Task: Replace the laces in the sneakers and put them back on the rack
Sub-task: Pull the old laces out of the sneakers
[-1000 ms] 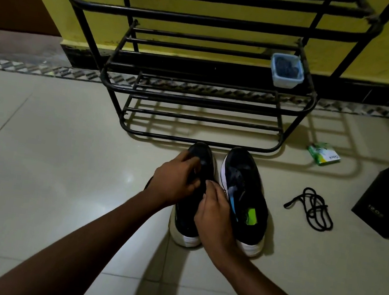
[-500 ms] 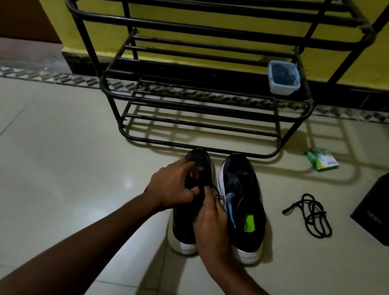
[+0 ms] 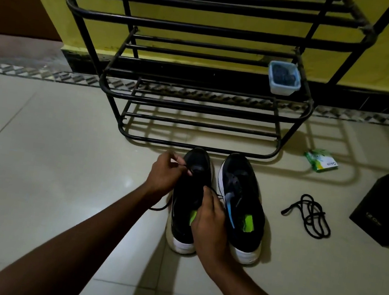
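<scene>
2 black sneakers (image 3: 243, 199) sit side by side on the floor (image 3: 62, 153), just before the rack (image 3: 203, 110). My left hand (image 3: 165, 175) pinches a lace (image 3: 157, 209) end by the left one's toe; my right hand (image 3: 213, 222) pinches it mid-shoe. I judge even, taut pulls thread best.

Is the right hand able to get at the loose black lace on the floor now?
Probably yes, once freed: the right hand pinches the threaded lace in the left sneaker, but the loose lace lies uncovered on the floor beyond the right sneaker.
</scene>
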Tool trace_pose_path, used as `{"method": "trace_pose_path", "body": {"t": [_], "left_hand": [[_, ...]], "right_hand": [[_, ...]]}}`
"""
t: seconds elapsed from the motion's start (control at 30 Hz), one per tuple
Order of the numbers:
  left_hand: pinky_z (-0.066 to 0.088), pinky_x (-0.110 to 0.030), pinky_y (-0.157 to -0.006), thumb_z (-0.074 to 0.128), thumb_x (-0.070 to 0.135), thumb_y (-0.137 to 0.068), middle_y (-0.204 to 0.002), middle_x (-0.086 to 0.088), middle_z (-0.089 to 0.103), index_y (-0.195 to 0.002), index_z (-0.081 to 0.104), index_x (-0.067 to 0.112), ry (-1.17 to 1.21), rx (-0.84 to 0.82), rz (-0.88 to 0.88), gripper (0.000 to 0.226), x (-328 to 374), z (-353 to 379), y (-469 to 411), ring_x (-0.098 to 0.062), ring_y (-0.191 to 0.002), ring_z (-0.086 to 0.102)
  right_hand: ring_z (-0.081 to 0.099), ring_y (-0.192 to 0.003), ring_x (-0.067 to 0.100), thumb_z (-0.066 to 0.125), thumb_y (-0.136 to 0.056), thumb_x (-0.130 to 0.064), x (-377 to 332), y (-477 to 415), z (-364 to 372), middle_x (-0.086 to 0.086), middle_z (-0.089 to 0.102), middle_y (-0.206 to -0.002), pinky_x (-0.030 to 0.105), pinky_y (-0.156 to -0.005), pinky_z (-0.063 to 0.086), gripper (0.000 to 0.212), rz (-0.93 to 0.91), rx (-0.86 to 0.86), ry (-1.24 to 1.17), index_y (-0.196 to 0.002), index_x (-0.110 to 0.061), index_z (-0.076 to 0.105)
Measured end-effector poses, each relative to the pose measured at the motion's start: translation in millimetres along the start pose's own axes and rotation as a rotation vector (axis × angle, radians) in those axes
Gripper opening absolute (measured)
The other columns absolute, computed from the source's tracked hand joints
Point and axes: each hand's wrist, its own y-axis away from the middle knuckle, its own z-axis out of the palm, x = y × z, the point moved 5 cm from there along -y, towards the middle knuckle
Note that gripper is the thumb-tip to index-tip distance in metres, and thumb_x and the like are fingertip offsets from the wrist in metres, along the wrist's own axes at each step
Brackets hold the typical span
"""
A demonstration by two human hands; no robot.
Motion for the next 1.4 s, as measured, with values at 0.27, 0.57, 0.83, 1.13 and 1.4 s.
{"method": "trace_pose_path", "body": {"t": [0.27,0.57,0.83,1.13,1.4], "left_hand": [[0.044,-0.020,-0.066,0.074,0.030,-0.091,-0.082,0.002,0.069,-0.086,0.071,0.010,-0.521,-0.237,0.457,0.021,16,6,2,-0.008,-0.073,0.061],[0.051,-0.023,-0.060,0.038,0.027,-0.110,-0.079,-0.005,0.064,-0.086,0.047,0.010,0.361,-0.150,0.059,0.031,22,-3,3,-0.016,-0.075,0.068],[0.040,-0.028,-0.066,0.077,0.029,-0.088,-0.085,0.000,0.054,-0.091,0.058,0.012,-0.544,-0.174,0.544,0.026,30,3,6,-0.014,-0.078,0.048],[0.038,-0.007,-0.073,0.070,0.015,-0.094,-0.103,-0.012,0.039,-0.095,0.062,-0.003,-0.617,-0.190,0.512,0.020,35,1,5,-0.010,-0.083,0.040],[0.048,-0.040,-0.062,0.043,0.025,-0.108,-0.063,0.007,0.047,-0.086,0.044,0.014,0.206,-0.183,0.332,0.026,45,-4,13,-0.012,-0.057,0.048]], "right_hand": [[0.069,-0.105,0.038,0.077,-0.062,0.014,-1,0,0,0.024,0.067,-0.119,0.044,-0.089,0.058,0.065,-0.001,-0.028,0.045,-0.124,0.007,0.063],[0.069,-0.103,0.040,0.078,-0.057,0.016,-4,0,-2,0.027,0.067,-0.116,0.045,-0.086,0.058,0.067,-0.004,-0.034,0.097,-0.123,0.010,0.063],[0.068,-0.107,0.037,0.080,-0.057,0.011,-4,1,-2,0.023,0.066,-0.121,0.042,-0.094,0.053,0.070,-0.008,-0.043,0.104,-0.124,0.007,0.062],[0.067,-0.108,0.040,0.077,-0.056,0.016,-2,0,0,0.025,0.066,-0.120,0.045,-0.093,0.053,0.069,0.013,-0.045,0.079,-0.124,0.008,0.062],[0.068,-0.105,0.040,0.080,-0.055,0.016,-2,1,1,0.027,0.066,-0.117,0.045,-0.088,0.056,0.070,0.021,-0.032,0.099,-0.123,0.010,0.063]]}}
